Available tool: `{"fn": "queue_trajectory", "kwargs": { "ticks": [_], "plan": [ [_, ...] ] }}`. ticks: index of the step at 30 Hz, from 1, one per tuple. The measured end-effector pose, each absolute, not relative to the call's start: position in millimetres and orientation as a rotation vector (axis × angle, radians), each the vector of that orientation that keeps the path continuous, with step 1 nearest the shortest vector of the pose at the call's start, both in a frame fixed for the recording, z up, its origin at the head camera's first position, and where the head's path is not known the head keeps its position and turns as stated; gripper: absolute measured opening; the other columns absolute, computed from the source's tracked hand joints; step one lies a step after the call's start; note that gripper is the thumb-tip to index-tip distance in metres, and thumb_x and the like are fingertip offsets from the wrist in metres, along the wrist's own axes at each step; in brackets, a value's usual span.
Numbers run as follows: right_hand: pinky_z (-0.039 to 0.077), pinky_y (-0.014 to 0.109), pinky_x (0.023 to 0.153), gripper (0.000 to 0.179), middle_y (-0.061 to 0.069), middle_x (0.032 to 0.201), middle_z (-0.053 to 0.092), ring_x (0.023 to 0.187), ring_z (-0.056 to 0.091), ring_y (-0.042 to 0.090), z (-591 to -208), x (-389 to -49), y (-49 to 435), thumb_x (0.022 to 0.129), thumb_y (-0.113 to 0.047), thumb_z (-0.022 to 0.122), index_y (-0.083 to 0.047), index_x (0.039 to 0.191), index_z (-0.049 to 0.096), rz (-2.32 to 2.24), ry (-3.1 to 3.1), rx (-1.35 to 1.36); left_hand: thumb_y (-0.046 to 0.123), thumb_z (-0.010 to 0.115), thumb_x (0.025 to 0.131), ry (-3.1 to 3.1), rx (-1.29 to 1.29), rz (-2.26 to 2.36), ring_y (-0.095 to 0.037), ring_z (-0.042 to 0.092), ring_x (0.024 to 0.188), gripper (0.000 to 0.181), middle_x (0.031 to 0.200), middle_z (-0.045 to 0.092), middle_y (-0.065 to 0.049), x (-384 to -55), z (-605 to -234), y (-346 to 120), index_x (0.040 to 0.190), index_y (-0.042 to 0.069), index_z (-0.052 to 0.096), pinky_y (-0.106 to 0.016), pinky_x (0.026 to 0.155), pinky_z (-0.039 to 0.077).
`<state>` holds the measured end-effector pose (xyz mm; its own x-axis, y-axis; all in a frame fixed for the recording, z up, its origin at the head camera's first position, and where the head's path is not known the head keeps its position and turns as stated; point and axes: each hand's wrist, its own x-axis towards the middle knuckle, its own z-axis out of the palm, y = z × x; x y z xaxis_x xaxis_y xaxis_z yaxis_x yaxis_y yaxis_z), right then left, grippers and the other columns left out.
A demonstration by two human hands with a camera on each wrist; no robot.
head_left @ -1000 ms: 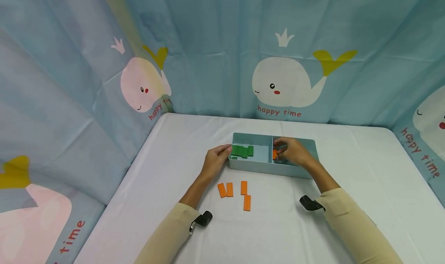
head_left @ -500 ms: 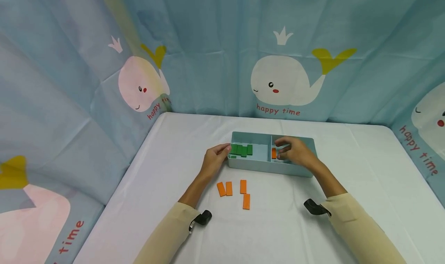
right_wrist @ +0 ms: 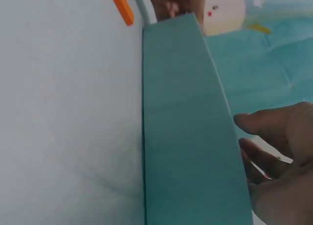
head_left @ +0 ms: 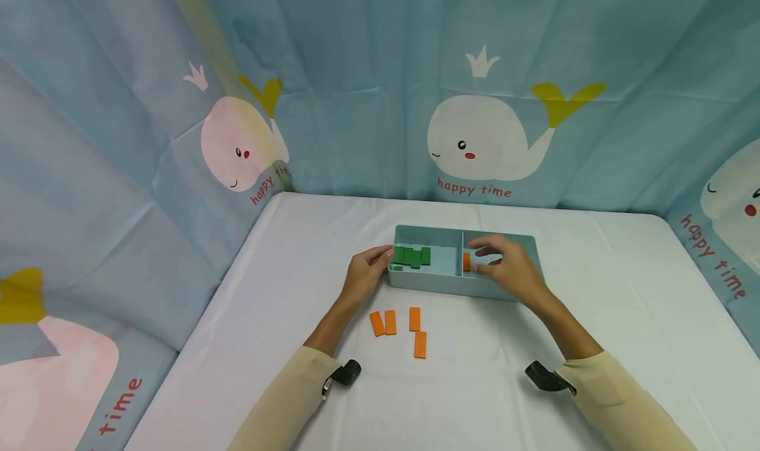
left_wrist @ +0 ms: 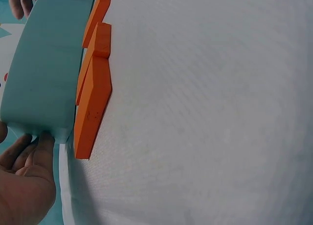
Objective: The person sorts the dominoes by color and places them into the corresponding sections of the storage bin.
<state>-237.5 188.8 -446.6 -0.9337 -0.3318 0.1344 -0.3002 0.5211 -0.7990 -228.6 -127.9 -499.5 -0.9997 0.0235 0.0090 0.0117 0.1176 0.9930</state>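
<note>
A blue-green two-compartment box [head_left: 427, 281] stands on the white-covered table. My left hand [head_left: 363, 274] grips its left end, thumb at the rim and fingers against the outer wall; the left wrist view shows those fingers [left_wrist: 45, 151] at the end wall. Several green blocks [head_left: 417, 258] lie in the left compartment. One orange block [head_left: 466, 262] lies in the right compartment, beside the divider [head_left: 462, 253]. Over that compartment is my right hand [head_left: 512, 270], thumb and fingers spread apart with nothing between them, just right of the orange block.
Several orange blocks [head_left: 414, 319] lie on the white cloth [head_left: 475, 385] in front of the box, two of them side by side at the left. A whale-print curtain [head_left: 368, 141] rises behind the table's far edge.
My right hand's fingers have parted from the orange block, which now shows in the right compartment. That hand has drawn slightly back toward me. My left hand stays at the box's end.
</note>
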Motion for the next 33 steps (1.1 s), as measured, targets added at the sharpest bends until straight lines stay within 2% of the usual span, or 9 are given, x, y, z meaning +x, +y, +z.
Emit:
{"fn": "queue_trajectory", "kwargs": {
  "ticks": [5, 8, 13, 17, 22, 29, 33],
  "plan": [
    [0.060, 0.025, 0.090, 0.039, 0.012, 0.134, 0.068, 0.121, 0.065, 0.033, -444, -226, 184, 0.095, -0.004, 0.079, -0.006, 0.134, 0.070, -1.458, 2.720, -0.589, 0.031, 0.063, 0.109, 2.350, 0.008, 2.073, -0.030, 0.066, 0.130, 0.048, 0.139, 0.069, -0.018, -229, -500, -127, 0.144, -0.002, 0.063, -0.034, 0.106, 0.058],
    [0.058, 0.018, 0.087, 0.039, 0.012, 0.132, 0.068, 0.120, 0.065, 0.033, -442, -220, 181, 0.095, -0.004, 0.079, -0.006, 0.133, 0.070, -1.489, 2.706, -0.582, 0.031, 0.063, 0.109, 2.348, -0.004, 2.068, -0.031, 0.066, 0.130, 0.047, 0.139, 0.069, -0.018, -229, -500, -127, 0.144, -0.001, 0.063, -0.034, 0.106, 0.058],
    [0.059, 0.019, 0.088, 0.037, 0.012, 0.129, 0.069, 0.120, 0.066, 0.035, -442, -210, 178, 0.095, -0.005, 0.079, -0.009, 0.132, 0.071, -1.517, 2.672, -0.580, 0.032, 0.063, 0.109, 2.346, -0.017, 2.060, -0.030, 0.067, 0.130, 0.047, 0.139, 0.070, -0.016, -228, -499, -127, 0.144, 0.000, 0.063, -0.035, 0.106, 0.058],
    [0.060, 0.021, 0.090, 0.037, 0.009, 0.132, 0.069, 0.119, 0.066, 0.032, -443, -204, 176, 0.095, -0.006, 0.079, -0.012, 0.131, 0.071, -1.545, 2.636, -0.594, 0.032, 0.063, 0.109, 2.353, -0.016, 2.057, -0.030, 0.067, 0.129, 0.048, 0.139, 0.070, -0.016, -228, -499, -127, 0.144, 0.000, 0.064, -0.035, 0.106, 0.058],
    [0.061, 0.021, 0.090, 0.038, 0.010, 0.138, 0.067, 0.118, 0.067, 0.028, -444, -197, 173, 0.095, -0.005, 0.080, -0.008, 0.131, 0.070, -1.582, 2.595, -0.618, 0.032, 0.063, 0.109, 2.355, -0.011, 2.064, -0.029, 0.067, 0.129, 0.048, 0.139, 0.070, -0.016, -228, -498, -127, 0.144, 0.000, 0.063, -0.036, 0.107, 0.057],
    [0.060, 0.025, 0.090, 0.041, 0.011, 0.132, 0.070, 0.115, 0.067, 0.024, -452, -188, 167, 0.095, -0.009, 0.080, -0.011, 0.133, 0.067, -1.537, 2.585, -0.647, 0.033, 0.063, 0.109, 2.359, -0.003, 2.060, -0.030, 0.066, 0.130, 0.049, 0.140, 0.069, -0.017, -227, -500, -127, 0.145, 0.000, 0.063, -0.038, 0.108, 0.056],
    [0.061, 0.027, 0.089, 0.044, 0.012, 0.132, 0.070, 0.116, 0.066, 0.026, -456, -183, 164, 0.095, -0.010, 0.081, -0.009, 0.136, 0.066, -1.543, 2.555, -0.653, 0.033, 0.063, 0.109, 2.353, 0.002, 2.062, -0.029, 0.066, 0.131, 0.049, 0.141, 0.068, -0.016, -227, -500, -127, 0.145, 0.000, 0.063, -0.037, 0.109, 0.056]
  ]
}}
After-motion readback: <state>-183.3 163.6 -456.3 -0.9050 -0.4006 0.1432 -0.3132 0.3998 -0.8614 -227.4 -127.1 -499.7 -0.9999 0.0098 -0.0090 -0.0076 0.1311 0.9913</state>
